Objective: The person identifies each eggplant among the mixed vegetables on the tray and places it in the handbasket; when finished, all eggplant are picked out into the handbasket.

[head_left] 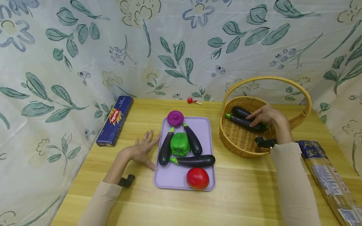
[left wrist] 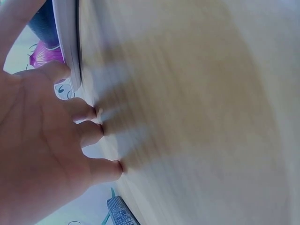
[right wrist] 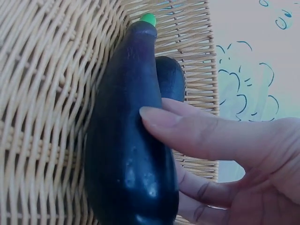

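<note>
Inside the wicker basket [head_left: 232, 142], my right hand [head_left: 264, 116] grips the nearer of two dark eggplants. In the right wrist view, the thumb lies across this eggplant [right wrist: 126, 117] and the other fingers reach round its far side. Behind it, partly hidden, is the second eggplant [right wrist: 171, 79]. My left hand [head_left: 141, 151] has its fingers spread, fingertips on the table at the left edge of the lilac tray [head_left: 169, 181]. On that tray are three eggplants [head_left: 195, 161], a green bell pepper [head_left: 179, 144], a purple onion [head_left: 175, 118] and a red tomato [head_left: 198, 179].
A blue spaghetti box [head_left: 115, 121] lies at the table's left edge. Beyond the tray lies a red lollipop [head_left: 190, 100]. A long pasta pack [head_left: 325, 179] lies to the right of my right forearm. The basket's tall handle [head_left: 266, 78] arches above my right hand.
</note>
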The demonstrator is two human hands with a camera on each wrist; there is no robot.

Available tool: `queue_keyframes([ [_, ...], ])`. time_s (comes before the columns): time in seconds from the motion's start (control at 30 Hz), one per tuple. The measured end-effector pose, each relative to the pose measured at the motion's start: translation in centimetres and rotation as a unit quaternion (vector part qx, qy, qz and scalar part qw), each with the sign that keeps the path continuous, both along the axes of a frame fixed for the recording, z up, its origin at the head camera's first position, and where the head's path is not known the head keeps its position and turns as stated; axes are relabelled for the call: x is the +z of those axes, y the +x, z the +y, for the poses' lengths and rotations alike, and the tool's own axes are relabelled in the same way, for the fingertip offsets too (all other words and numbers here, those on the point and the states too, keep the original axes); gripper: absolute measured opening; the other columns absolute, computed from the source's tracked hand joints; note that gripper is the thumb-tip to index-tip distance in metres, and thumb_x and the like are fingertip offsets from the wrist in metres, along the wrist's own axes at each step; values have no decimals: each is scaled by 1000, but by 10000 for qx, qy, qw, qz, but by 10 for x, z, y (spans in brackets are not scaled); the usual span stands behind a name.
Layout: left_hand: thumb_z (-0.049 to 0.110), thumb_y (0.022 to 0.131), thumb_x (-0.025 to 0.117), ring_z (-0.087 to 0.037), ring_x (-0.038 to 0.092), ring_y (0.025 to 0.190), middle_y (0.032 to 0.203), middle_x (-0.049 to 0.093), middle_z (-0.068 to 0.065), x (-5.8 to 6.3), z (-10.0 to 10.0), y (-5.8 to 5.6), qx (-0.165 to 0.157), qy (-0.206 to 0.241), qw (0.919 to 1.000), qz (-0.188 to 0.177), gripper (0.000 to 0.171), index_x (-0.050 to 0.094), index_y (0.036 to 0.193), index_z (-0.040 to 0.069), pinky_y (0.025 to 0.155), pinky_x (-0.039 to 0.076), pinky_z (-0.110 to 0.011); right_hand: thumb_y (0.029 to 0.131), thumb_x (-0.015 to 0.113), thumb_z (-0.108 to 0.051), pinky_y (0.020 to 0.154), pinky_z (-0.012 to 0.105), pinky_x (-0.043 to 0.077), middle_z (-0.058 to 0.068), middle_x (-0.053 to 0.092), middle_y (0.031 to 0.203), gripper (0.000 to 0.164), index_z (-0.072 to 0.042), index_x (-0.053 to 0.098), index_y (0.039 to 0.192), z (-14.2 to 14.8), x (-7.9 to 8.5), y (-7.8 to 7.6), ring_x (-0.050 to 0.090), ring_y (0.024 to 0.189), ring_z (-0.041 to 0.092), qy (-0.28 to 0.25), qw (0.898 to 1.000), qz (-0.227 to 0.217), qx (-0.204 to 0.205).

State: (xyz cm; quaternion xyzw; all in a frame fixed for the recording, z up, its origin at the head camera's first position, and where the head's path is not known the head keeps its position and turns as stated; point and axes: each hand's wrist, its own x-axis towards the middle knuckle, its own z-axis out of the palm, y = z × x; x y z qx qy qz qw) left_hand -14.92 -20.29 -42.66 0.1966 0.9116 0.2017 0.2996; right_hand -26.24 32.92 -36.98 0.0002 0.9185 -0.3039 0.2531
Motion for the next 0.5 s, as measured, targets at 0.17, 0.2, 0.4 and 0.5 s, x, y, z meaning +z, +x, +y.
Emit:
queue_keyframes([
  [0.17,48,71,92,-46,-24,156,168,-26,-26,0,0,0,12,-17,10000,8,142,-8,167,17,122,-10,-75,87,82,-13,51,27,31,22,78,107,40,-1,74,124,1,0,2,48,62,13,88,9995,227,178],
  [0.2,48,71,92,-46,-24,156,168,-26,-26,0,0,0,9,-18,10000,14,142,-8,167,17,122,-10,-75,87,82,-13,52,28,32,22,78,107,39,-1,74,124,2,0,2,52,68,15,106,9994,257,219],
  [0.4,48,70,92,-46,-24,157,168,-26,-27,0,1,0,-11,-27,10000,39,142,-8,167,17,122,-10,-75,88,81,-12,59,31,36,31,71,122,37,-3,75,123,2,-1,5,57,81,22,183,9987,396,262],
  [0.5,48,70,92,-46,-23,157,168,-25,-27,0,1,0,-7,-34,10000,37,142,-8,167,17,122,-10,-75,87,82,-14,63,32,40,35,65,130,36,-5,76,122,2,-1,7,63,94,31,190,9985,451,255],
])
